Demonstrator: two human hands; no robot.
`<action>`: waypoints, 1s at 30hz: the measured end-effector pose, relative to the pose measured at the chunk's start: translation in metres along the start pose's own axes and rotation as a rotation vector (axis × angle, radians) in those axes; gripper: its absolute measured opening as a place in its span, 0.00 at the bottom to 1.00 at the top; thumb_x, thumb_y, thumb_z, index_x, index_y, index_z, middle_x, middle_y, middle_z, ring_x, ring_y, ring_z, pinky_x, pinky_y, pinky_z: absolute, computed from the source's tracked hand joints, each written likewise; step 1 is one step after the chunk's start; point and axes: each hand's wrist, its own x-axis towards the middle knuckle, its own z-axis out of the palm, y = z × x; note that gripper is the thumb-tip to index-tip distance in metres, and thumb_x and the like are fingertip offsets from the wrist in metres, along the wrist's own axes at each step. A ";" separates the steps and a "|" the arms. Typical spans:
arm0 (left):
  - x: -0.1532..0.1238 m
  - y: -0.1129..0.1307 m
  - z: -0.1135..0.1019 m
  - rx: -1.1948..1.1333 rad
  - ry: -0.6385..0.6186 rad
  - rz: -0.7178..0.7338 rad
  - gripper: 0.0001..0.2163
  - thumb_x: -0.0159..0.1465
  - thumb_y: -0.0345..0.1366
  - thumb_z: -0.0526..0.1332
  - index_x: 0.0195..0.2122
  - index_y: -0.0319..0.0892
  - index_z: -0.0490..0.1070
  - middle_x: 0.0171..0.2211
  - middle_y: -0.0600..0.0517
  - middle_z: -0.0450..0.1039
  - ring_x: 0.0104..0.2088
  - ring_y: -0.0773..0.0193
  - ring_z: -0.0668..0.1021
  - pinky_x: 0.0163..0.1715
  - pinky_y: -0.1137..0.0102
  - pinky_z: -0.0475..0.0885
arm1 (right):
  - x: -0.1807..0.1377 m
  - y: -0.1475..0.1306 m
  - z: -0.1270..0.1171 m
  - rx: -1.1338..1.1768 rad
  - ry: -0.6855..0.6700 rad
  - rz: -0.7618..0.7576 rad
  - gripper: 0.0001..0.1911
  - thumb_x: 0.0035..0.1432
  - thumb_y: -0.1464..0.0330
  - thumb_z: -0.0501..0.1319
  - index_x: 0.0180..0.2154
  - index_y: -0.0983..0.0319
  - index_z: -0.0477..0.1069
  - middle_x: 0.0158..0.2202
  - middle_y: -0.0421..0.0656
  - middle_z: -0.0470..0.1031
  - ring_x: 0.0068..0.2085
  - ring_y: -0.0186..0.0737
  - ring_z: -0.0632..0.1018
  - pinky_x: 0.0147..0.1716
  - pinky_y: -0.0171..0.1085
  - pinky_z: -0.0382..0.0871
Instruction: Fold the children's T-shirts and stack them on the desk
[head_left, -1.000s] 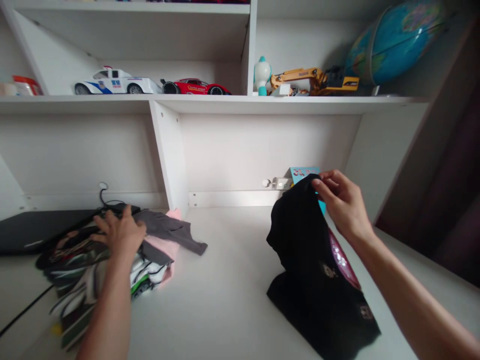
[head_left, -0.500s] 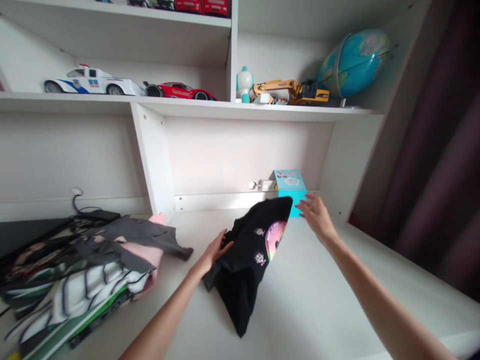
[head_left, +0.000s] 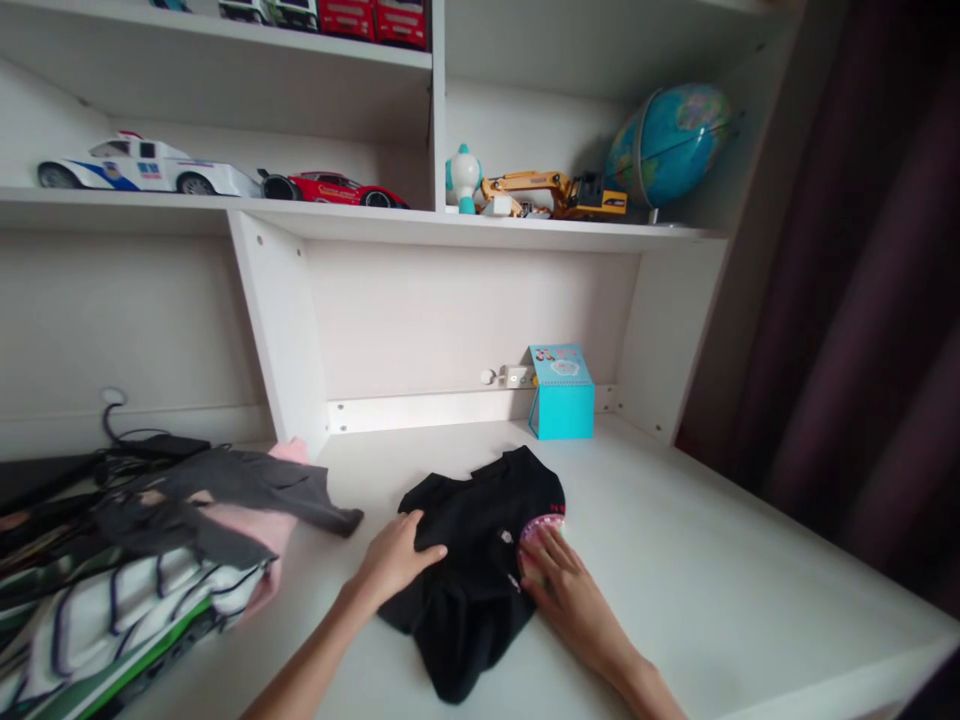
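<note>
Nearest the wearer, on the white desk [head_left: 697, 580], the loose lower end of a black T-shirt [head_left: 472, 535] lay bunched in a rounded fold, its cloth doubled and rumpled. Left hand [head_left: 394, 553] rested over the shirt's left edge, open, thumb parted from the fingers and laid across the fabric; whether any cloth was caught beneath the fingers, could not tell. Right hand [head_left: 562, 590] lay palm down at the opposite edge, open, fingers spread over the shiny pink print [head_left: 538, 526], pressing rather than pinching by the look of it. Judged the shirt light, limp and soft, nothing in it to break; it would sag from any single hold and crease where pushed. The printed patch looked smoother, likely a little stiffer and more slippery than the plain knit, so a pinch there seemed poorer. Better holds, in my estimate: the two side edges, or the far corners, thumb above and fingers below, with both layers taken together. Off to the left, well apart from the shirt, sat a heap with a striped garment [head_left: 135, 600] and, behind that, a dark grey garment [head_left: 240, 490]. Beyond the shirt's far edge, apart from it, a turquoise desk calendar [head_left: 565, 411] stood near the back panel.
</note>
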 end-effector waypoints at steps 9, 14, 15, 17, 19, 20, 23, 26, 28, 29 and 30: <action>-0.018 0.035 -0.020 -0.066 0.051 0.166 0.16 0.60 0.48 0.52 0.29 0.41 0.71 0.29 0.49 0.74 0.33 0.55 0.76 0.33 0.67 0.67 | -0.004 -0.019 -0.020 0.179 0.248 0.087 0.16 0.60 0.63 0.46 0.40 0.57 0.72 0.47 0.49 0.69 0.47 0.48 0.71 0.46 0.47 0.67; -0.037 0.064 -0.015 -0.673 -0.134 0.297 0.21 0.62 0.49 0.51 0.52 0.45 0.64 0.53 0.51 0.66 0.53 0.57 0.67 0.51 0.67 0.62 | -0.018 -0.043 -0.037 0.648 0.079 0.034 0.22 0.55 0.60 0.55 0.52 0.58 0.63 0.45 0.47 0.71 0.46 0.45 0.73 0.46 0.43 0.67; -0.042 0.068 -0.013 -0.740 -0.220 0.319 0.23 0.62 0.49 0.52 0.56 0.45 0.61 0.56 0.51 0.62 0.56 0.57 0.63 0.54 0.66 0.59 | -0.021 -0.048 -0.036 0.737 0.055 0.016 0.27 0.53 0.60 0.58 0.55 0.57 0.59 0.49 0.47 0.70 0.49 0.46 0.71 0.48 0.43 0.65; -0.051 0.076 -0.008 -0.793 -0.437 0.379 0.25 0.63 0.48 0.51 0.59 0.45 0.56 0.60 0.51 0.56 0.59 0.57 0.59 0.58 0.64 0.54 | -0.025 -0.058 -0.032 0.838 0.027 -0.002 0.28 0.50 0.63 0.60 0.53 0.58 0.60 0.50 0.46 0.69 0.49 0.47 0.71 0.48 0.43 0.65; -0.058 0.081 -0.002 -0.810 -0.582 0.445 0.24 0.63 0.47 0.51 0.59 0.45 0.56 0.60 0.50 0.55 0.60 0.56 0.57 0.59 0.61 0.51 | -0.025 -0.063 -0.026 0.831 0.037 0.016 0.16 0.50 0.67 0.58 0.43 0.61 0.69 0.42 0.45 0.74 0.43 0.46 0.74 0.44 0.42 0.68; -0.060 0.082 0.001 -0.823 -0.591 0.470 0.24 0.63 0.46 0.51 0.59 0.45 0.55 0.60 0.50 0.55 0.59 0.56 0.58 0.58 0.60 0.52 | -0.025 -0.065 -0.024 0.806 0.061 0.035 0.11 0.50 0.68 0.56 0.38 0.62 0.71 0.37 0.45 0.76 0.39 0.46 0.75 0.42 0.41 0.68; -0.059 0.079 0.010 -0.810 -0.411 0.524 0.23 0.64 0.42 0.52 0.60 0.47 0.52 0.56 0.49 0.62 0.55 0.57 0.66 0.54 0.62 0.60 | -0.022 -0.065 -0.022 0.765 0.154 0.098 0.08 0.50 0.69 0.54 0.30 0.63 0.70 0.32 0.44 0.76 0.37 0.46 0.75 0.41 0.41 0.68; -0.047 0.063 0.017 -0.591 -0.144 0.560 0.22 0.63 0.39 0.51 0.59 0.48 0.52 0.51 0.49 0.67 0.50 0.61 0.70 0.52 0.65 0.63 | -0.020 -0.056 -0.026 0.858 0.177 0.150 0.08 0.48 0.66 0.56 0.29 0.63 0.70 0.32 0.44 0.76 0.36 0.46 0.74 0.40 0.42 0.68; -0.036 0.048 0.019 -0.369 -0.049 0.552 0.21 0.63 0.38 0.50 0.58 0.47 0.54 0.52 0.49 0.66 0.52 0.61 0.68 0.53 0.65 0.60 | -0.016 -0.041 -0.033 0.897 0.186 0.189 0.10 0.48 0.64 0.56 0.29 0.63 0.70 0.31 0.44 0.76 0.35 0.45 0.75 0.38 0.42 0.70; -0.030 0.039 0.019 -0.253 -0.044 0.534 0.20 0.63 0.38 0.50 0.57 0.47 0.57 0.52 0.49 0.65 0.53 0.60 0.67 0.55 0.63 0.58 | -0.014 -0.030 -0.037 0.882 0.209 0.214 0.11 0.47 0.63 0.56 0.29 0.63 0.70 0.31 0.45 0.76 0.35 0.45 0.75 0.37 0.42 0.70; -0.025 0.031 0.019 -0.148 -0.062 0.514 0.18 0.63 0.39 0.50 0.55 0.47 0.60 0.53 0.49 0.65 0.53 0.58 0.66 0.56 0.60 0.56 | -0.011 -0.017 -0.043 0.845 0.254 0.246 0.12 0.47 0.62 0.56 0.29 0.63 0.70 0.31 0.46 0.76 0.35 0.46 0.76 0.37 0.43 0.71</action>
